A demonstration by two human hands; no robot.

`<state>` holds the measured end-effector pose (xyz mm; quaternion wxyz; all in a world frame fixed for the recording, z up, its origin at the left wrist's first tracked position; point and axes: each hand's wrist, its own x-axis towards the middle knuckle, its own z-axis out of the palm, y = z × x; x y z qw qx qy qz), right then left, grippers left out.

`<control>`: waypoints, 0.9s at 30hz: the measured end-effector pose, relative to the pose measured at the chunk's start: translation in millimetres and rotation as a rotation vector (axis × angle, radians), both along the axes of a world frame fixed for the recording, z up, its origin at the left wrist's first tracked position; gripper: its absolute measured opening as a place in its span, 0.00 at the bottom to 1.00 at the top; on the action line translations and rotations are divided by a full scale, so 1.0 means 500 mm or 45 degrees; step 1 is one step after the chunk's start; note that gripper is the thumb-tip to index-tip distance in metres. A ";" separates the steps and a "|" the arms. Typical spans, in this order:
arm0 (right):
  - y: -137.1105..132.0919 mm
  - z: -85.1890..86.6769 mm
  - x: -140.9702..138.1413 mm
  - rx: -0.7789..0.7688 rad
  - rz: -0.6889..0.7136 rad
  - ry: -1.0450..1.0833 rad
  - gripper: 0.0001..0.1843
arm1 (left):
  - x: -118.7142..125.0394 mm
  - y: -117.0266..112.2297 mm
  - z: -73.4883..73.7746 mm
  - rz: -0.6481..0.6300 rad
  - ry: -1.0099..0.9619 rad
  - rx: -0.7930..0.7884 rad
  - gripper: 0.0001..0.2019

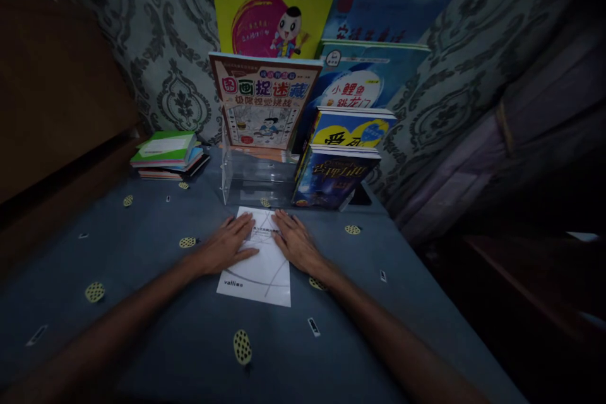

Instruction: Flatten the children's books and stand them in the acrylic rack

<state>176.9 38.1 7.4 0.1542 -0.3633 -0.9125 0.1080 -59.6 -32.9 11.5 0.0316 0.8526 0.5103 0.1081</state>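
Note:
A white booklet [265, 271] with thin grey curved lines and small "vatti" lettering lies flat on the table. My left hand [230, 245] rests on its left edge, fingers stretched out and thumb pointing inward. Across from it, my right hand [297, 243] lies on the upper right edge, its fingers also extended. Neither hand grips the booklet. Just beyond stands a clear acrylic rack [255, 186] with upright books, among them a brown-bordered picture book [267, 104] and a dark blue book [335, 178] at the front right.
A small stack of booklets with a green one [163, 144] on top sits at the back left. A yellow book [279, 6] and blue books [392, 9] rise at the back of the rack. Patterned wallpaper [184, 98] is behind; a curtain [454, 158] hangs right of the table [156, 341].

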 end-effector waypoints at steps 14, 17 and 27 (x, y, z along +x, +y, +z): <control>-0.014 0.018 -0.009 -0.020 -0.038 -0.115 0.31 | -0.044 -0.085 0.016 -0.021 0.044 -0.032 0.31; -0.012 0.012 -0.008 -0.016 -0.036 -0.121 0.31 | -0.044 -0.138 0.017 -0.061 0.032 0.012 0.32; -0.017 0.009 -0.002 -0.016 -0.010 -0.118 0.31 | -0.040 -0.189 0.011 -0.073 0.049 0.103 0.33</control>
